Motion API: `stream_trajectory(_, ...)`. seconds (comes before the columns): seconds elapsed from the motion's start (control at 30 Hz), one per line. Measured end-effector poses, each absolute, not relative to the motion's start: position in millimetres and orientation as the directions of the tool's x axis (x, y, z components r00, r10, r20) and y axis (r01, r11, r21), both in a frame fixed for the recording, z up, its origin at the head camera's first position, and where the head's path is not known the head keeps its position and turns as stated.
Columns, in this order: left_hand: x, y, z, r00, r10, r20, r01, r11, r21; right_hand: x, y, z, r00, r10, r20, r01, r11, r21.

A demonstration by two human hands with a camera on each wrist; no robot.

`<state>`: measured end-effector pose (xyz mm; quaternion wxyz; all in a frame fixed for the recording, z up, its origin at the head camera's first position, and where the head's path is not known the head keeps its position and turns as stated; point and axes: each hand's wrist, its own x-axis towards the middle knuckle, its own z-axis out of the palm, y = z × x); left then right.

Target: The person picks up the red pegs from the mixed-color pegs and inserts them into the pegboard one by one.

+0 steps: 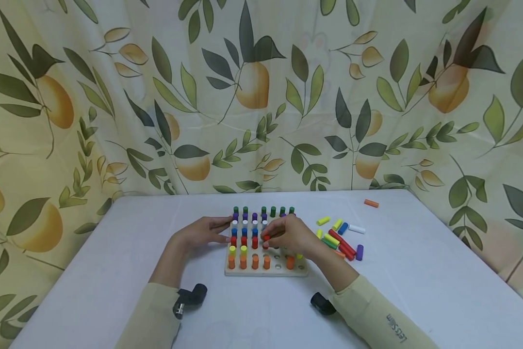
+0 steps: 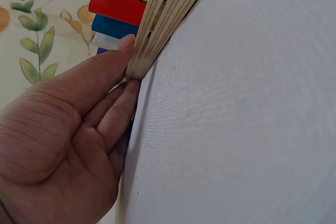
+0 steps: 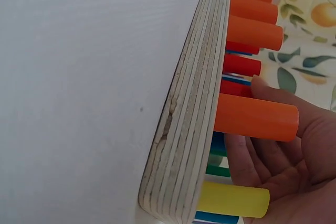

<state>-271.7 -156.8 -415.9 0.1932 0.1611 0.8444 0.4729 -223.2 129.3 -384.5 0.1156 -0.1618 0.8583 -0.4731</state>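
Observation:
A wooden pegboard (image 1: 266, 273) stands on the table, with colored pegs upright in rows: green, purple, white, blue, red, yellow and orange. My right hand (image 1: 291, 235) pinches a red peg (image 1: 266, 238) between thumb and fingertips, at the fourth place of the red row. In the right wrist view that red peg (image 3: 236, 87) shows at the thumb tip, partly behind an orange peg (image 3: 257, 117). My left hand (image 1: 202, 231) rests against the board's left side, fingers extended. Its thumb (image 2: 113, 59) touches the board's edge near the pegs in the left wrist view.
Right of the board lie loose pegs, among them yellow (image 1: 323, 220), red (image 1: 348, 250), purple (image 1: 359, 252) and white (image 1: 356, 229) ones. An orange peg (image 1: 371, 203) lies apart near the table's back edge. A leaf-and-fruit patterned curtain (image 1: 261, 97) hangs behind the table.

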Motion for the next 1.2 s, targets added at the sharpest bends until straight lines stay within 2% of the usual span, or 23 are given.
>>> stream_trajectory(1.2, -271.6, -155.4, -415.5, -0.877, 0.446, -0.179, 0.095, 0.525, 0.846, -218.9, 125.5, -384.1, -0.936, -0.350, -0.024, -0.192, 0.569, -0.800)
